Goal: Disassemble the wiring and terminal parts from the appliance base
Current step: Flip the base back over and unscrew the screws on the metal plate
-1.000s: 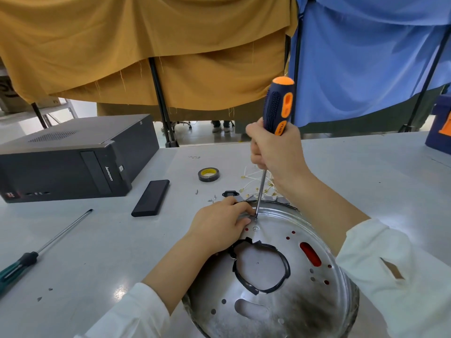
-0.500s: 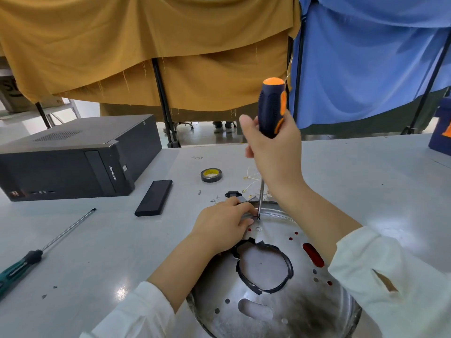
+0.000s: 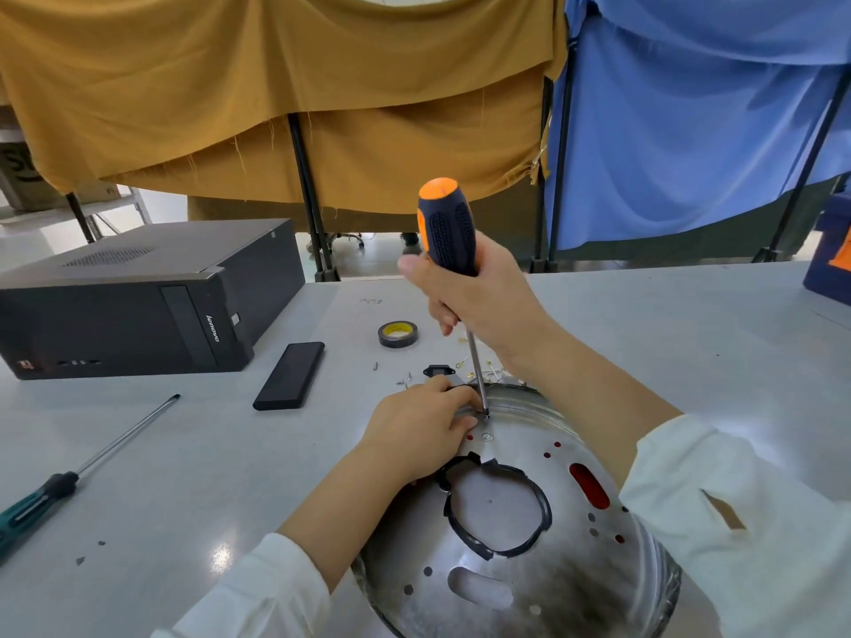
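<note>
Two hands work at the far rim of the round metal appliance base, which lies on the grey bench close to the person. The right hand is wrapped around the black-and-orange handle of a screwdriver, held nearly upright above the base, with the tip of its shaft set on a screw at the base's far edge. The left hand rests on the base just left of that tip, its fingers bent over the rim and pressing there; whether they pinch anything under them cannot be told. Near the middle of the base is a large round opening lined with a torn black ring, and small holes and a red slot dot the metal to its right.

Just beyond the base, loose screws and bits of thin wire with small terminals lie scattered on the bench beside a small black part. A roll of black tape sits a little farther out. Left of the base lies a flat black phone-like slab, and beyond that a black desktop computer case on its side. A second screwdriver with a green handle lies well to the left of the base. Mustard and blue cloths hang behind the bench.
</note>
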The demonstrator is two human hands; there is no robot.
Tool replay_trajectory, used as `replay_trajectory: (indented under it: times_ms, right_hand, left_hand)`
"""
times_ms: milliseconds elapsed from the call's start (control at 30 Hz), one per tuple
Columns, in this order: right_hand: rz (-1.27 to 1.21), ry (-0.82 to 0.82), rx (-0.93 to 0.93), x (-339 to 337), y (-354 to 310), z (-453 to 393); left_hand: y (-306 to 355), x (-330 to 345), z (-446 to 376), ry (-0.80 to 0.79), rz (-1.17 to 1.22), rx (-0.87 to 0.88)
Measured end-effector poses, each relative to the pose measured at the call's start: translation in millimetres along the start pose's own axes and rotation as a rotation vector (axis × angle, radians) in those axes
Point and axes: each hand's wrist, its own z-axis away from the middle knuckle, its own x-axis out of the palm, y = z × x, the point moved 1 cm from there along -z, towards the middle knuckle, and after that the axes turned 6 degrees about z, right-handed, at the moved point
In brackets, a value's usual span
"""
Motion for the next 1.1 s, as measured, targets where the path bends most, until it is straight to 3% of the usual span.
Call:
replay_trajectory:
  times_ms: [100, 233, 400, 633, 1100]
  right_hand:
    - [-0.042, 0.384, -0.026, 2, 8, 3]
    - [-0.109, 0.576, -0.071, -6, 15, 7]
    - [-0.154, 0.575, -0.060, -13, 17, 7]
    - [-0.210, 0.390, -0.055, -13, 19, 7]
    - [-0.163, 0.464, -0.197, -8, 39, 14]
  left_hand:
    - [0, 0, 1, -0.003, 0.017, -0.002]
    - [0, 1, 0, -0.003, 0.016, -0.001]
    - [0, 1, 0, 0.002, 0.017, -0.004]
    - [0, 1, 0, 0.009, 0.019, -0.004]
    - [-1, 2, 0, 0.014, 0.026, 0.008]
